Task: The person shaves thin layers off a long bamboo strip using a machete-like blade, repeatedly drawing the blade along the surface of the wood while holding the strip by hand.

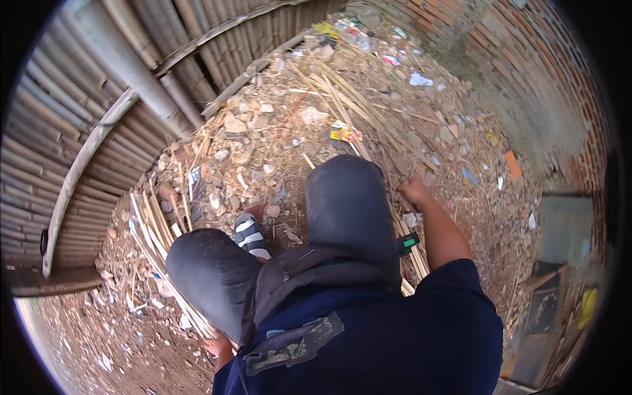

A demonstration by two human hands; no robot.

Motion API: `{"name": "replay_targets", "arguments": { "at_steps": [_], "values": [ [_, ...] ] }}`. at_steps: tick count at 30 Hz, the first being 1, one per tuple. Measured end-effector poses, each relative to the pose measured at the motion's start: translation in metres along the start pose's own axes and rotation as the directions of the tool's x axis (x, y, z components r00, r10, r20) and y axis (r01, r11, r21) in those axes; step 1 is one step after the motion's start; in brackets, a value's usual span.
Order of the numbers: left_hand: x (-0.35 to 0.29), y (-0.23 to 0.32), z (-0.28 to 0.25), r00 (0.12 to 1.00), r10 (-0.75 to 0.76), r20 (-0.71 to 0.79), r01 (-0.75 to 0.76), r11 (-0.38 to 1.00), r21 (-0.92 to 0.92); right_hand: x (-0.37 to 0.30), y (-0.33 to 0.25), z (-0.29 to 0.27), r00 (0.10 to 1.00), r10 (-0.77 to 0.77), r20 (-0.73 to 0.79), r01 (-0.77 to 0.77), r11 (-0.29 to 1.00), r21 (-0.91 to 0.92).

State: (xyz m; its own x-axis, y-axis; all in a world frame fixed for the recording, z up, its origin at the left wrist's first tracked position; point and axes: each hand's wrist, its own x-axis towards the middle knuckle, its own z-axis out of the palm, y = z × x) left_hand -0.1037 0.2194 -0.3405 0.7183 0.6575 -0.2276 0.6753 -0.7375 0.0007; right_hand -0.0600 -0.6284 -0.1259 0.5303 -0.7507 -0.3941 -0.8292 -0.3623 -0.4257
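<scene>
My left hand (218, 343) is low beside my left thigh, its fingers closed round the near end of a bundle of pale split bamboo strips (153, 227). That bundle runs forward along the outside of my left leg. My right hand (413, 191) is just beyond my right knee, curled shut low over the littered ground; what it grips, if anything, is too small to make out. More bamboo strips (416, 262) pass beneath my right leg and come out next to my right forearm. Long strips (342, 99) lie on the ground ahead.
A bamboo wall (56, 155) with a pole brace stands at left, a brick wall (526, 59) at right. Stones, straw and scraps cover the ground, with a yellow wrapper (345, 133) ahead. Boards and a grey panel (565, 230) lean at the right. My sandalled foot (250, 236) is between my knees.
</scene>
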Motion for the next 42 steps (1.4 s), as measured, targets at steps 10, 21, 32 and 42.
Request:
{"name": "replay_targets", "arguments": {
  "at_steps": [10, 21, 32, 42],
  "values": [
    [0.011, 0.068, -0.072, 0.989, 0.144, -0.022, -0.144, 0.99, -0.012, 0.011, 0.173, 0.092, 0.998, 0.06, -0.001, -0.06, 0.998, 0.031],
    [-0.036, 0.105, -0.111, 0.984, 0.179, 0.018, -0.179, 0.983, -0.028, -0.004, 0.162, 0.131, 0.989, 0.046, -0.139, -0.043, 0.999, 0.029],
    [-0.054, 0.118, -0.113, 0.978, 0.201, 0.063, -0.199, 0.979, -0.034, -0.015, 0.176, 0.147, 1.0, -0.005, -0.022, 0.002, 0.99, -0.142],
    [-0.053, 0.116, -0.101, 0.974, 0.203, 0.096, -0.197, 0.978, -0.069, -0.028, 0.171, 0.126, 0.979, -0.063, -0.193, 0.079, 0.994, 0.076]
  ]
}}
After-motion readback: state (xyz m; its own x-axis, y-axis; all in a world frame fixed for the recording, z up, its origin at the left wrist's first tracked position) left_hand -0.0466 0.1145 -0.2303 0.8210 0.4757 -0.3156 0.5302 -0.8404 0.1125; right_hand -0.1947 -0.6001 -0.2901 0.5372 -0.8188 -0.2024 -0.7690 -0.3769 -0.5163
